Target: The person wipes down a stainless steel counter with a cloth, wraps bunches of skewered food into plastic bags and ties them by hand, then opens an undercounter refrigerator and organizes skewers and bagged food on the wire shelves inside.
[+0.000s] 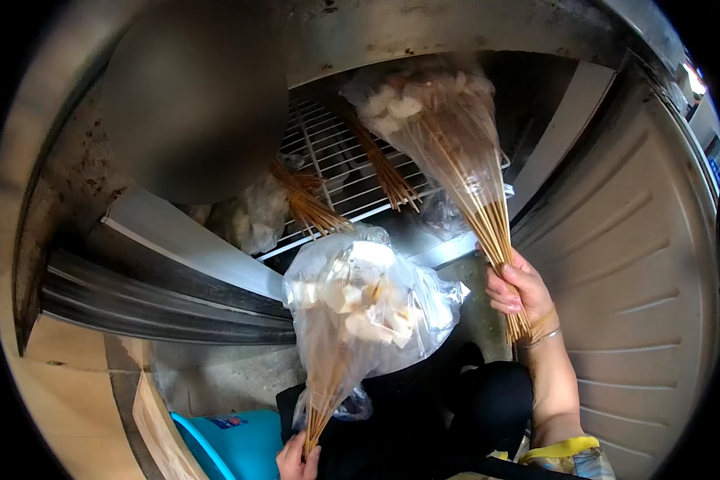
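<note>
My right hand [524, 290] is closed round the stick ends of a bundle of skewers [496, 228]. The bundle's food end, in clear plastic with pale pieces inside, points up and left over the wire shelf [340, 156] of the cabinet. Low in the view, my left hand [298, 458] pinches the sticks of a bagged bundle of skewers [364, 308]. White chunks of food show through that clear bag, which stands upright in front of the cabinet opening.
More skewer bundles [308, 198] lie on the shelf, beside a filled plastic bag [256, 214]. The ribbed cabinet door [628, 272] stands open at right. A blue tub [244, 442] sits on the floor at lower left, near a wooden board [164, 424].
</note>
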`<action>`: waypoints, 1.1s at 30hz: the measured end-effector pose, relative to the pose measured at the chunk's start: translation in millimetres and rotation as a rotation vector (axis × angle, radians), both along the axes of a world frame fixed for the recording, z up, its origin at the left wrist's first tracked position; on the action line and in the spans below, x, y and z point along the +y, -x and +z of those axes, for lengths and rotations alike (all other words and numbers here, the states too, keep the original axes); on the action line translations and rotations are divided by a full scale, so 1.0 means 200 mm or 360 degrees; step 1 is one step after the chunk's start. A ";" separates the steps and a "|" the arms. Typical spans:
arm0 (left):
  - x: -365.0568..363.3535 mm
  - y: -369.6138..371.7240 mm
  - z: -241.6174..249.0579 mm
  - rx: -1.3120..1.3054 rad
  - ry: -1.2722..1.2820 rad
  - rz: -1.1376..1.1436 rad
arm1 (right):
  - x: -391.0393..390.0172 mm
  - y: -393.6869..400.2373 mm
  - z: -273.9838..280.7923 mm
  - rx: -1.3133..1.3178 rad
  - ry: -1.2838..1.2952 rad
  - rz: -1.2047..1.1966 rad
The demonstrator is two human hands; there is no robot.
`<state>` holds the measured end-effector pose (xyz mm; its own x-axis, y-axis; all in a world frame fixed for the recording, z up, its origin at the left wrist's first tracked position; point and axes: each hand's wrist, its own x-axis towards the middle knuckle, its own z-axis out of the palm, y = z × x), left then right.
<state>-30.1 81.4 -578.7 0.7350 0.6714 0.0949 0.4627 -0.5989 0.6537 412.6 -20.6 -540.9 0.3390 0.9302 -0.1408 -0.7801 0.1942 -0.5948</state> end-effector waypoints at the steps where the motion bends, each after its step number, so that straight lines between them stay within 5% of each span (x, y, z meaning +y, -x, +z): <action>1: 0.00 0.00 0.00 0.0009 -0.0018 0.0016 | 0.00 0.00 -0.01 0.0000 0.0002 0.0009; 5: -0.02 0.02 -0.02 0.0011 -0.0008 0.0022 | -0.01 0.02 0.03 -0.0057 0.0048 0.0036; 8: -0.02 0.01 -0.02 0.0034 -0.0087 0.0039 | 0.10 0.01 0.09 -0.0379 0.0201 0.0098; 10: -0.03 0.01 0.00 -0.0042 -0.0087 0.0015 | 0.23 0.02 0.17 -0.0980 0.0507 -0.0109; 15: -0.04 0.00 0.00 -0.0069 -0.0025 0.0008 | 0.70 -0.08 0.23 -0.1447 0.0410 -0.0120; 17: -0.04 -0.01 0.01 -0.0067 0.0002 -0.0016 | 1.02 -0.08 0.07 -0.2581 0.0169 -0.0985; 20: -0.03 0.00 0.02 -0.0072 -0.0067 -0.0059 | 1.31 -0.04 0.06 -0.2712 0.0683 -0.0583; 25: -0.06 0.01 0.04 0.0103 0.0036 0.0061 | 1.27 -0.18 0.20 -0.3284 0.0465 -0.0134; 26: -0.07 0.03 0.00 0.0067 0.0011 0.0068 | 1.28 -0.25 0.16 -0.3418 0.0428 -0.0746; 27: -0.07 0.03 -0.01 0.0065 0.0021 0.0069 | 1.28 -0.28 0.15 -0.3480 0.0384 -0.1379; 28: -0.07 0.03 -0.01 0.0056 -0.0008 0.0077 | 1.26 -0.28 0.15 -0.3188 0.0808 -0.1235; 29: -0.06 0.02 -0.01 0.0047 -0.0045 0.0084 | 1.29 -0.29 0.11 -0.3183 0.0816 -0.1242; 31: -0.06 0.02 -0.02 0.0036 -0.0098 0.0081 | 1.37 -0.30 0.03 -0.2716 0.1211 -0.0700; 33: -0.07 0.03 -0.02 0.0057 0.0004 0.0076 | 1.39 -0.32 0.00 -0.2657 0.1143 -0.0736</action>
